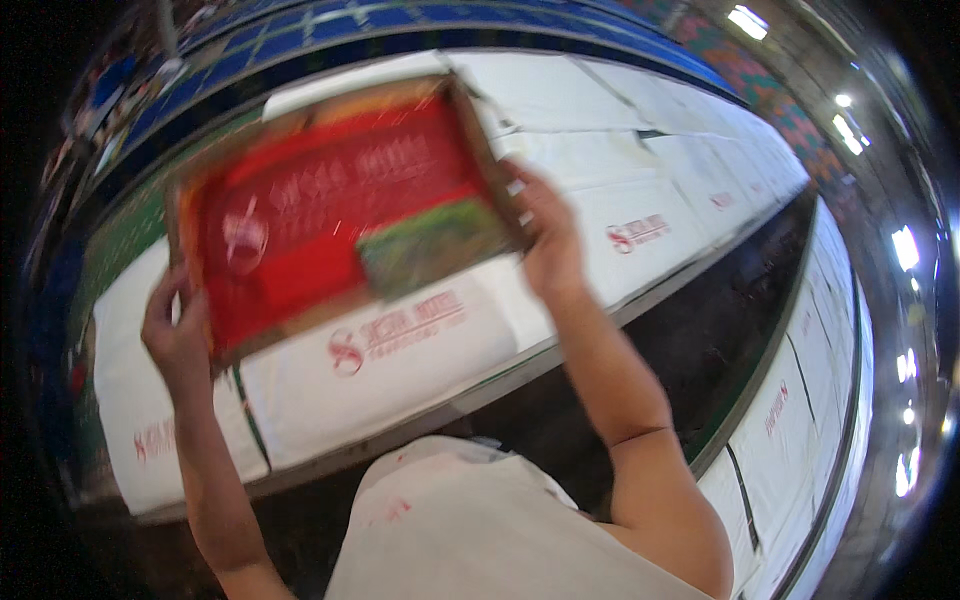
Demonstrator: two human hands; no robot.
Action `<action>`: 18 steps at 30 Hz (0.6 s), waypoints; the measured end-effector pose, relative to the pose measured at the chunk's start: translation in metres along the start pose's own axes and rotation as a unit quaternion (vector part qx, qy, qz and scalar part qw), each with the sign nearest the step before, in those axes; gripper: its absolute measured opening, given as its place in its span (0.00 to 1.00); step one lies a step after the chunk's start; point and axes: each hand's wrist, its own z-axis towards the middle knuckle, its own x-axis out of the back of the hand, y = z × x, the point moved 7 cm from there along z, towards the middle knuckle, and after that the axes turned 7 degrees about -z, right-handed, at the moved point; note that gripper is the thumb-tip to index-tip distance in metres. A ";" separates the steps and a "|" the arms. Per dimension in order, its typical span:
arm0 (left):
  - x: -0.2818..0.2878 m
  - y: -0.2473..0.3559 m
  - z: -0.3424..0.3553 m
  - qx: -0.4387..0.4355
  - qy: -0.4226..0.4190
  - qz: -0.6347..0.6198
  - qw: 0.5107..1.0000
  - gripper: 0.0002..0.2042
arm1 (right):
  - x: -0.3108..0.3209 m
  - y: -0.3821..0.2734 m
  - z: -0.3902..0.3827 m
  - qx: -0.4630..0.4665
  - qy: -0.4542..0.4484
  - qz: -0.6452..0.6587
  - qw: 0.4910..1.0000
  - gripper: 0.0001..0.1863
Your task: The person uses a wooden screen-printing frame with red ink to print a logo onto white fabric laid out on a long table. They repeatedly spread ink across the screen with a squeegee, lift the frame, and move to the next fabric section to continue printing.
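A wooden-framed printing screen (310, 235) with red ink across its mesh is held up, tilted, over a long table. Pale lettering and a round emblem show through the red. At its lower right lies a green, ink-smeared patch (435, 245); whether it is a separate tool I cannot tell. My left hand (178, 325) grips the left side of the frame, and my right hand (545, 225) grips the right side. Just below the frame, a white cloth (400, 385) carries a red printed emblem and lettering. Motion blurs the screen and hands.
More white cloths (690, 215) with red prints run along the table to the right. Past a dark aisle (700, 340) stands a second table of printed white cloths (800, 420). Beyond the first table is a blue-topped table (330, 30). My apron (440, 530) has red stains.
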 end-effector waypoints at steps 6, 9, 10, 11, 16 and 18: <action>-0.001 -0.061 -0.104 0.082 0.009 -0.031 0.996 0.15 | 0.032 0.083 -0.058 -0.130 0.006 0.085 0.988 0.27; 0.006 -0.102 -0.156 0.155 0.014 -0.056 0.986 0.15 | 0.051 0.114 -0.074 -0.145 -0.024 0.037 0.988 0.27; 0.005 -0.100 -0.176 0.182 0.020 -0.046 0.982 0.15 | 0.054 0.114 -0.077 -0.160 -0.033 0.014 0.987 0.28; 0.007 -0.098 -0.192 0.207 0.029 -0.036 0.977 0.15 | 0.054 0.117 -0.079 -0.173 -0.046 -0.007 0.984 0.29; 0.039 -0.055 -0.247 0.181 0.112 -0.004 0.977 0.15 | 0.026 0.125 -0.086 -0.194 -0.106 0.004 0.975 0.32; 0.048 -0.041 -0.253 0.139 0.140 -0.056 0.979 0.12 | 0.012 0.124 -0.090 -0.190 -0.125 0.014 0.974 0.35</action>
